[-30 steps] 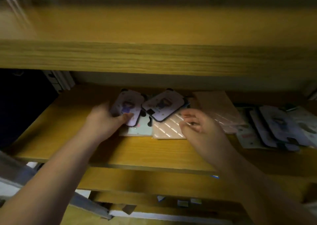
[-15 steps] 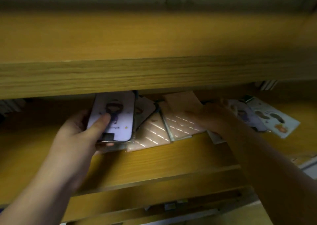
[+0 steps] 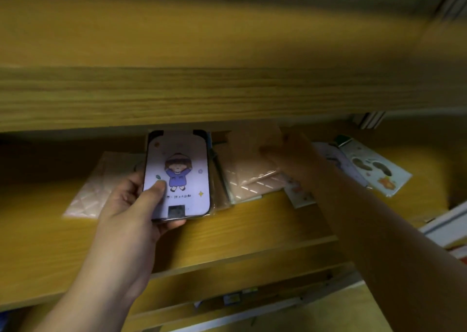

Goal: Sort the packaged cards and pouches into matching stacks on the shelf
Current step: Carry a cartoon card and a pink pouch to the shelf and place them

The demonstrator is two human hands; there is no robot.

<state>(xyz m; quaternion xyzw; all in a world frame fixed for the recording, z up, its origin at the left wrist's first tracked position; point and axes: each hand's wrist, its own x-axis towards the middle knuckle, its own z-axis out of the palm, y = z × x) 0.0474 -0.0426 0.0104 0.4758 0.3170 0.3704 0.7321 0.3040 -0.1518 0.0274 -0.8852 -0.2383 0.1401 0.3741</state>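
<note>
A lavender card (image 3: 177, 175) printed with a cartoon figure is being held above the shelf (image 3: 252, 220) by the left hand (image 3: 131, 205); the thumb is being pressed on its face and the fingers are being curled under its lower edge. At least one more sleeve seems to be carried behind it, a clear edge showing along its right side. A pink pouch (image 3: 249, 154) is being gripped or lifted by the right hand (image 3: 290, 152) further back, but that hand is blurred, so the lie of its fingers cannot be told.

Several risks are being run. The sleeves behind the card could be let slip from the left hand, since only one thumb is pinning slick wrappers. The pink pouch could be dropped onto the wrong pile if it is being released without a clear look, the space under the upper shelf board (image 3: 227, 91) being dim and low. The loose sticker sheets (image 3: 374, 169) at the right could be brushed sideways by the right forearm, which is passing just over them.

Much is being hidden. The back of the shelf is being cut off by the upper board. Another pink pouch (image 3: 86, 195) at the left is being smeared by blur. What lies beneath the pink pile cannot be made out.
</note>
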